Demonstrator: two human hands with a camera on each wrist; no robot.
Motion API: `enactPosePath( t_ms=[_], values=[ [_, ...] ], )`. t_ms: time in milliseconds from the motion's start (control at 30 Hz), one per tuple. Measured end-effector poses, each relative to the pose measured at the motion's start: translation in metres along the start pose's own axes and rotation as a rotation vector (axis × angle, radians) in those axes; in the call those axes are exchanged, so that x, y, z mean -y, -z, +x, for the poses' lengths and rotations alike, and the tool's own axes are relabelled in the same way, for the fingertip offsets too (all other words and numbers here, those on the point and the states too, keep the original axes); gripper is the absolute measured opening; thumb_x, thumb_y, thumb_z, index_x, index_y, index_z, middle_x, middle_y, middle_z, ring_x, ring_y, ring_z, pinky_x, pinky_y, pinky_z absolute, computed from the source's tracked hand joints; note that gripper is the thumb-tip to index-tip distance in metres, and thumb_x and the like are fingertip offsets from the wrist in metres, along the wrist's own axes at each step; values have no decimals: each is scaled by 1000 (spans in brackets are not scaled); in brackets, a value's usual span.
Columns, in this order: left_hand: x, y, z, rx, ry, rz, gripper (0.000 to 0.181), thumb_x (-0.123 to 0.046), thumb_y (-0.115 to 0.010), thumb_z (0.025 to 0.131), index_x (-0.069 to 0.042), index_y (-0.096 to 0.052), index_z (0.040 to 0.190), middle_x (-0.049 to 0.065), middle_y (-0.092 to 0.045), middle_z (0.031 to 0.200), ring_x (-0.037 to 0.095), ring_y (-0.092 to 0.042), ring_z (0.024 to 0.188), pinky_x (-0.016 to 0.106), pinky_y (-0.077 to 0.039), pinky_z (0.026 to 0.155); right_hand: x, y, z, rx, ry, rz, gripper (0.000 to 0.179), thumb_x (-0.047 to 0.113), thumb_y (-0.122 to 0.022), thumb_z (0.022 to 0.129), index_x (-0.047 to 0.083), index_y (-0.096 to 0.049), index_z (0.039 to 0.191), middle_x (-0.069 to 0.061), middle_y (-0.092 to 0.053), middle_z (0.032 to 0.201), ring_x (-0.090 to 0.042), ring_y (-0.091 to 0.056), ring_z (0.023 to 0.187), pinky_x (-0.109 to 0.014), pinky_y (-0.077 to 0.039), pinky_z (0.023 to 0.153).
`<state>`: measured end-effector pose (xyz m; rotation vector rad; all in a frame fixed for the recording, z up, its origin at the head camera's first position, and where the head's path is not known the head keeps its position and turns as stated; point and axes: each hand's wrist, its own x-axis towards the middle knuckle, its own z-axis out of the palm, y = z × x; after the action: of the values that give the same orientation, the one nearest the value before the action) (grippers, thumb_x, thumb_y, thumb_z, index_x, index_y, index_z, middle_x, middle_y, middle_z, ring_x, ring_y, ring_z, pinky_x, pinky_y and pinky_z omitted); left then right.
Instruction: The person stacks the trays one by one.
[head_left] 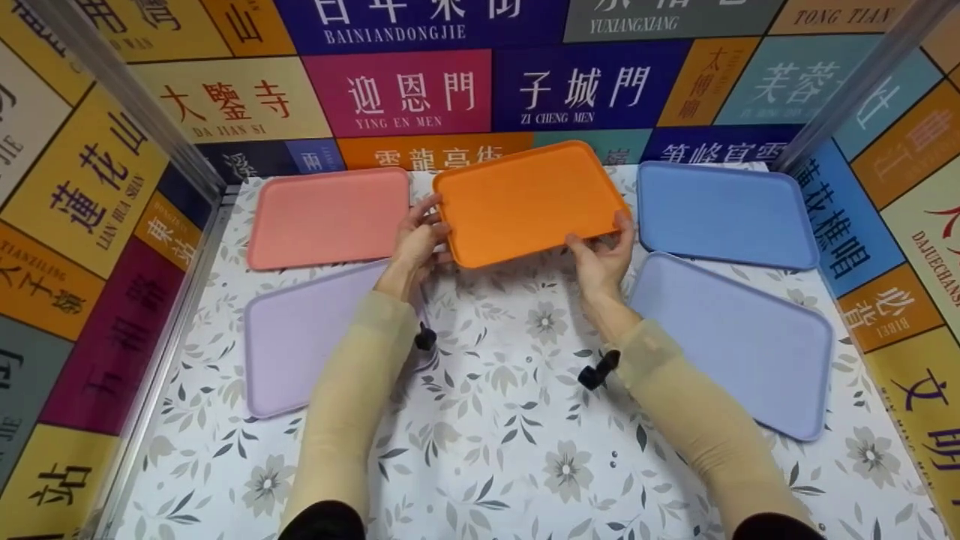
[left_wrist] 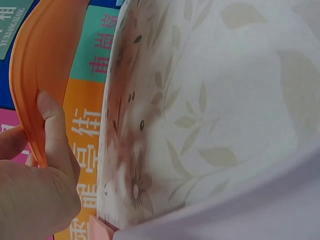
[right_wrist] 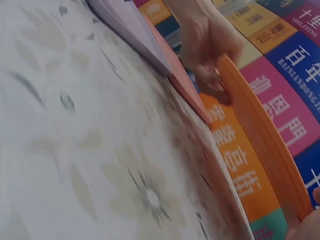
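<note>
Gripping orange tray (head_left: 532, 202) above cloth (head_left: 502, 457), by left edge with left hand (head_left: 418, 244), by near right corner with right hand (head_left: 606, 266); neither nearer; long axis crosswise, slanting away rightward.

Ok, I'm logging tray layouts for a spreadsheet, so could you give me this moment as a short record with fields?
Held item: orange tray, raised off the surface and tilted
Left hand: grips its left edge
Right hand: grips its near right corner
Back left: pink tray
Front left: lilac tray, partly hidden by the left arm
Back right: blue tray
Front right: periwinkle tray
Surface: white floral cloth
Trays in total: five
</note>
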<state>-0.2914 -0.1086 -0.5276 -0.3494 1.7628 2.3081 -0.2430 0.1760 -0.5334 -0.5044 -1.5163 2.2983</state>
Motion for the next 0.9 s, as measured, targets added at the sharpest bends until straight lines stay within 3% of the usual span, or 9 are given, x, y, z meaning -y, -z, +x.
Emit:
enactPosePath(
  t_ms=[167,300,567,733,900],
  values=[
    [-1,-5,-1,-21,7,-4,70,1,-60,105,-34,-56,165,6,-66,155,26,-75,113,42,-72,78,-10,-18,-14,-21,39,48,92,-24,-75,90,8,-36,167,-7,-49,145,-25,-62,122,-21,-61,84],
    [-1,-6,-1,-32,3,-7,68,-1,-62,105,-35,-57,164,7,-65,155,28,-76,117,42,-73,78,-15,-27,-23,-39,48,59,87,-25,-75,88,5,-40,162,-5,-45,132,-24,-62,108,-20,-62,81],
    [1,-9,-3,-49,-25,7,69,0,-64,103,-33,-58,164,8,-66,148,26,-77,112,45,-73,77,-17,-35,-34,-23,-21,92,85,-25,-72,91,9,-40,161,-3,-47,111,-18,-63,90,-26,-66,80],
    [2,-10,-5,-59,-36,13,71,1,-63,101,-32,-58,164,7,-66,145,24,-76,107,43,-72,72,-13,-36,-34,-12,-71,83,84,-22,-72,93,16,-39,160,-4,-50,110,-19,-63,82,-33,-66,71],
    [2,-11,-8,-55,-35,-4,69,1,-63,103,-32,-58,164,8,-66,147,24,-76,105,39,-71,70,-8,-36,-29,-9,-79,77,81,-24,-70,92,15,-38,156,-7,-54,105,-16,-66,72,-29,-64,62]
  ],
)
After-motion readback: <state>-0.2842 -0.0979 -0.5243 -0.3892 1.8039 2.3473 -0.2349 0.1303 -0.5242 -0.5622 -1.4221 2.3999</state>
